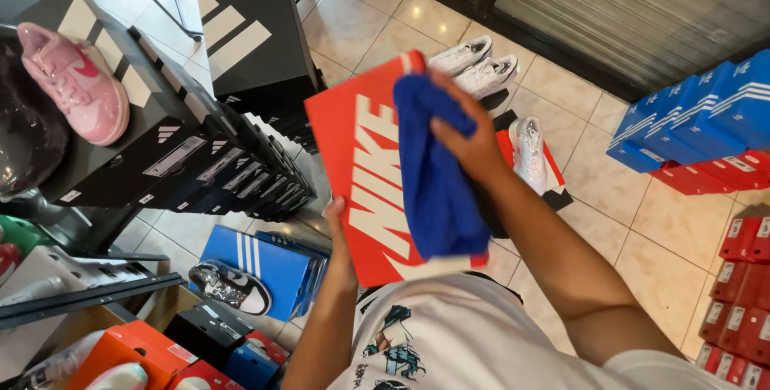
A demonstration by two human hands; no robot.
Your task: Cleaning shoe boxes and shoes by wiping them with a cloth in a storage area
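Cloth (437, 177) on shoebox (353, 157)

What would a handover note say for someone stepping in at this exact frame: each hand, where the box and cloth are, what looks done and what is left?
Left hand: grips the lower left edge of the red shoe box, holding it up tilted in front of the chest.
Right hand: presses a blue cloth against the box lid; the cloth hangs down over the lid's right half.
Done: box lifted off the stacks, cloth on its top face.
Left: the lid's left half is uncovered by the cloth; whether it is already wiped cannot be told.
Nearby: black shoe boxes stacked to the left, white sneakers on the tiled floor behind.
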